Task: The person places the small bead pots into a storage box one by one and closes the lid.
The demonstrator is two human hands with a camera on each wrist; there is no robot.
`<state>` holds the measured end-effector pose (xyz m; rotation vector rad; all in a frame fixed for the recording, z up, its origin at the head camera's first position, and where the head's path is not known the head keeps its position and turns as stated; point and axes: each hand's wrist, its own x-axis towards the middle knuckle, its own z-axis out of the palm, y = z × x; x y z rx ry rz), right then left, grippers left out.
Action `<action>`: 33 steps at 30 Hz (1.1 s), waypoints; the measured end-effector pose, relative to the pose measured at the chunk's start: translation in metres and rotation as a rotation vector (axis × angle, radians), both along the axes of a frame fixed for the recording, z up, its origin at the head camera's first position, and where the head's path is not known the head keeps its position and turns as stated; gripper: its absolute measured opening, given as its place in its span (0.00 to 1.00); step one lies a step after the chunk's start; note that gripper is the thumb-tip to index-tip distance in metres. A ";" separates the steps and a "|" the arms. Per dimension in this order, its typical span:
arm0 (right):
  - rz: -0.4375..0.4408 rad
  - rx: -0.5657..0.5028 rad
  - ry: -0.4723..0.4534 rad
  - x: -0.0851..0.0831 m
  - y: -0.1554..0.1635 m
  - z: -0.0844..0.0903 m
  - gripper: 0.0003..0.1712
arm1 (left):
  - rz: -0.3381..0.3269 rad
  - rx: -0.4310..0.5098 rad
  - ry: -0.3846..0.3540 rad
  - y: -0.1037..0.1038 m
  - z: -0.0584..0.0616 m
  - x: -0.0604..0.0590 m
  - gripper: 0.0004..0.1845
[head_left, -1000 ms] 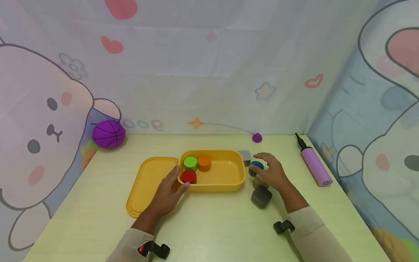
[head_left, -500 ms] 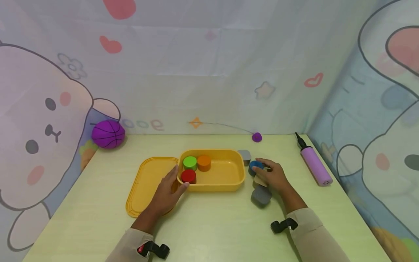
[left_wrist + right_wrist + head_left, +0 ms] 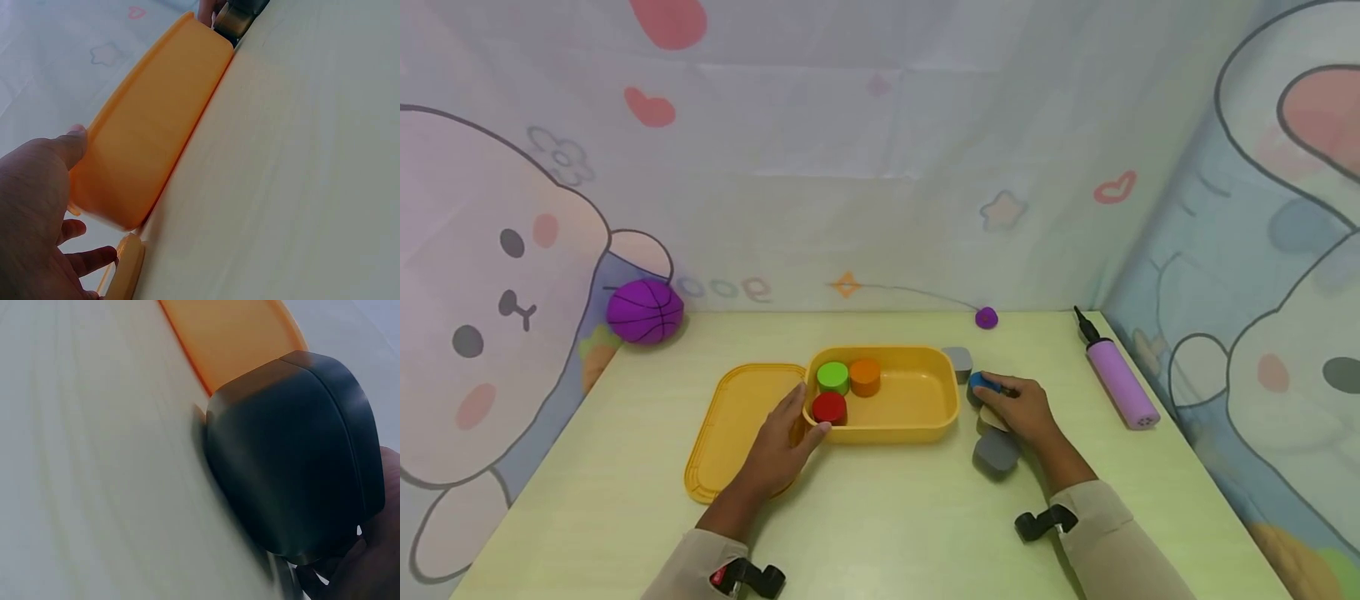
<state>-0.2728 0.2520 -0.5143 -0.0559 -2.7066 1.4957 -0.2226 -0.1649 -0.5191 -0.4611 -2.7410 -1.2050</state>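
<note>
The right hand (image 3: 1018,408) pinches a small blue-topped round piece (image 3: 976,384) on the table, just right of the yellow box (image 3: 917,434). A beige piece (image 3: 992,417) lies partly hidden under this hand, with a dark grey rounded block (image 3: 996,455) in front. In the right wrist view that grey block (image 3: 281,456) hides most of the fingers. At the box's left end, the left hand (image 3: 777,446) rests with its thumb on the rim and its fingers extended along the side. Green (image 3: 832,377), orange (image 3: 865,377) and red (image 3: 829,408) round pieces sit in the box's left part.
A flat yellow lid (image 3: 730,425) lies left of the box, partly under the left hand. A light grey block (image 3: 958,363) stands behind the blue-topped piece. Further off are a purple ball (image 3: 645,312), a small purple item (image 3: 987,317) and a lilac hand pump (image 3: 1122,384).
The right hand's fingers have lowered and closed around the blue-topped piece, after being spread just above it. The left hand has stayed at the box.
</note>
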 end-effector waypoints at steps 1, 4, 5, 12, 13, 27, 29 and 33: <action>0.000 -0.004 -0.004 0.001 0.000 0.000 0.34 | 0.001 -0.002 -0.004 0.000 0.000 0.000 0.46; -0.002 -0.010 -0.003 0.002 0.000 -0.001 0.34 | 0.000 -0.003 -0.010 0.001 0.000 0.001 0.46; -0.001 -0.011 0.000 0.002 0.000 -0.002 0.33 | 0.000 -0.002 -0.012 0.001 -0.001 0.001 0.46; -0.006 -0.013 0.000 0.002 0.003 -0.004 0.34 | 0.010 -0.017 -0.011 0.001 -0.005 0.000 0.46; -0.005 -0.015 -0.001 0.002 0.003 -0.004 0.34 | 0.011 -0.014 -0.011 0.001 -0.005 0.000 0.46; -0.043 -0.061 -0.028 -0.003 0.003 0.001 0.36 | 0.011 -0.012 -0.002 0.000 0.000 0.002 0.46; -0.071 -0.088 -0.034 -0.003 0.005 0.001 0.36 | 0.006 -0.006 0.000 0.000 0.001 0.002 0.46; -0.125 -0.118 -0.012 -0.003 0.007 0.002 0.36 | 0.000 0.001 0.008 0.001 0.002 0.003 0.46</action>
